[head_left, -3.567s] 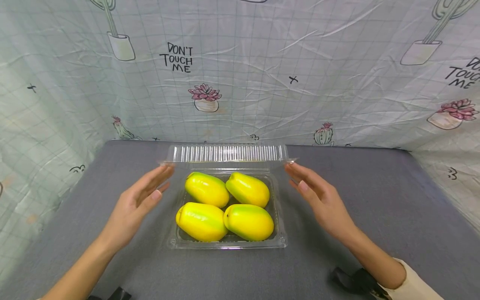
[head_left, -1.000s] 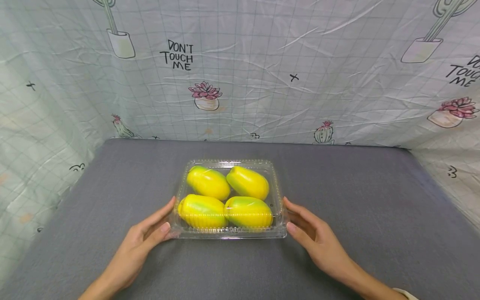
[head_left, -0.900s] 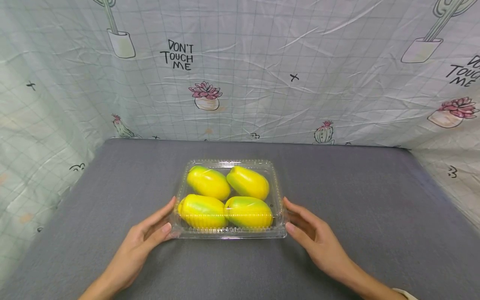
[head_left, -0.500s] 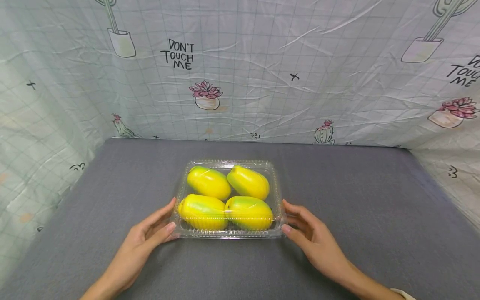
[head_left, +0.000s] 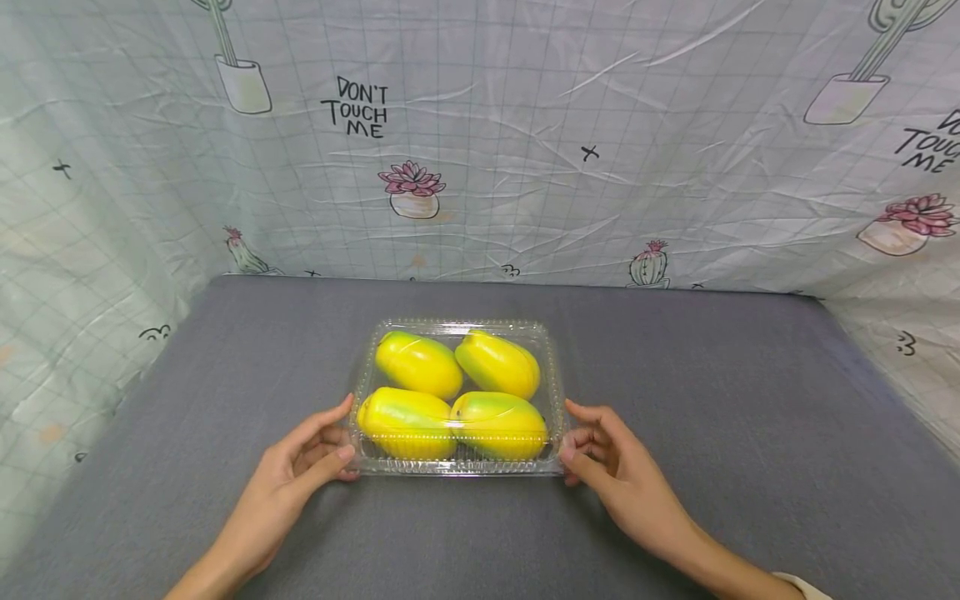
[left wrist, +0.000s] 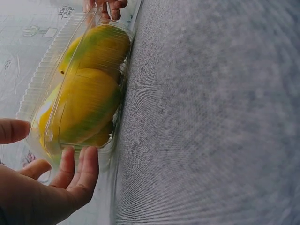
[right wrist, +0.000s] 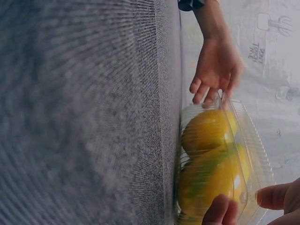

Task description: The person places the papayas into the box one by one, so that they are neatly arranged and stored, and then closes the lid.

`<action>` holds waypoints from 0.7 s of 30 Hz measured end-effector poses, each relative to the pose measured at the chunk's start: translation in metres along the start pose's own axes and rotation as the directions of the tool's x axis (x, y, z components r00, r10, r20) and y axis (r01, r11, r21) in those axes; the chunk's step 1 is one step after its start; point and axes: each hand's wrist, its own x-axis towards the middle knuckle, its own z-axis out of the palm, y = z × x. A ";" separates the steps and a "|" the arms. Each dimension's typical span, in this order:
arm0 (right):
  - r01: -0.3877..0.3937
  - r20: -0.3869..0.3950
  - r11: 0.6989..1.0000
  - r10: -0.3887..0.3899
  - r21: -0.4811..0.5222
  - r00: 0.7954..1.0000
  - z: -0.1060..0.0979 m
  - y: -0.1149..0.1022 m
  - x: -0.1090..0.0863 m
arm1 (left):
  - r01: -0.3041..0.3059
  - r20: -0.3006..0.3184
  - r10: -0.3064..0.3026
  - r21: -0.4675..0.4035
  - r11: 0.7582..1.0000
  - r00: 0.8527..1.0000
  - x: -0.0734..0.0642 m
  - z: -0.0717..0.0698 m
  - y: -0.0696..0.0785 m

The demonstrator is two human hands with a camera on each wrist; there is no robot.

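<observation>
A clear plastic clamshell box (head_left: pixel 457 468) sits on the grey table with its lid lowered over several yellow-green, papaya-like fruits (head_left: pixel 416 364). At the near left corner, my left hand (head_left: pixel 281 483) pinches the rim between thumb and fingers. My right hand (head_left: pixel 630 483) does likewise at the near right corner, its lower fingers curled in. The left wrist view has the left fingers (left wrist: pixel 86 176) against the box's side and the thumb by the lid edge. In the right wrist view, the right thumb (right wrist: pixel 274 196) lies beside the lid corner. Whether the rims are fully snapped together I cannot tell.
The grey cloth-covered table (head_left: pixel 750 400) stretches out on both sides of the box. A pale curtain (head_left: pixel 510 125) printed with cacti and lettering hangs behind the table and along both sides.
The lid, raised at the back 3.6 seconds ago, is now down over the fruits. Both hands have come nearer to the front corners; lately the right fingers have curled inward more.
</observation>
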 end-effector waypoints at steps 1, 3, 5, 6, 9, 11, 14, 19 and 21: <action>-0.009 0.006 1.000 0.009 0.006 1.000 0.000 0.000 0.000 | -0.006 0.001 0.006 0.000 1.000 1.000 0.000 0.000 0.000; -0.030 0.019 0.999 0.030 0.017 0.999 0.000 -0.001 0.000 | -0.007 0.002 0.007 0.004 1.000 1.000 0.001 0.000 0.000; -0.045 0.026 0.998 0.044 0.038 0.999 0.000 -0.001 0.000 | 0.008 0.005 -0.007 -0.011 1.000 1.000 0.001 -0.001 0.000; -0.052 0.030 0.997 0.051 0.051 0.998 0.001 -0.001 0.000 | 0.018 0.009 -0.018 -0.028 0.999 1.000 0.002 0.000 0.000; -0.062 0.035 0.994 0.059 0.086 0.998 0.002 -0.001 0.001 | 0.073 0.023 -0.071 -0.093 0.993 0.997 0.003 0.000 0.002; -0.081 0.042 0.990 0.077 0.118 0.996 0.002 -0.001 0.002 | 0.115 0.038 -0.111 -0.138 0.984 0.993 0.004 0.001 0.002; -0.123 0.058 0.981 0.116 0.147 0.992 0.002 -0.003 0.003 | 0.164 0.053 -0.157 -0.174 0.971 0.986 0.004 0.003 0.003; -0.224 0.107 0.958 0.208 0.181 0.972 0.000 -0.007 0.005 | 0.174 0.067 -0.164 -0.196 0.965 0.984 0.005 0.004 0.003; -0.262 0.123 0.946 0.242 0.193 0.962 0.000 -0.008 0.007 | 0.170 0.061 -0.161 -0.200 0.965 0.985 0.005 0.005 0.002</action>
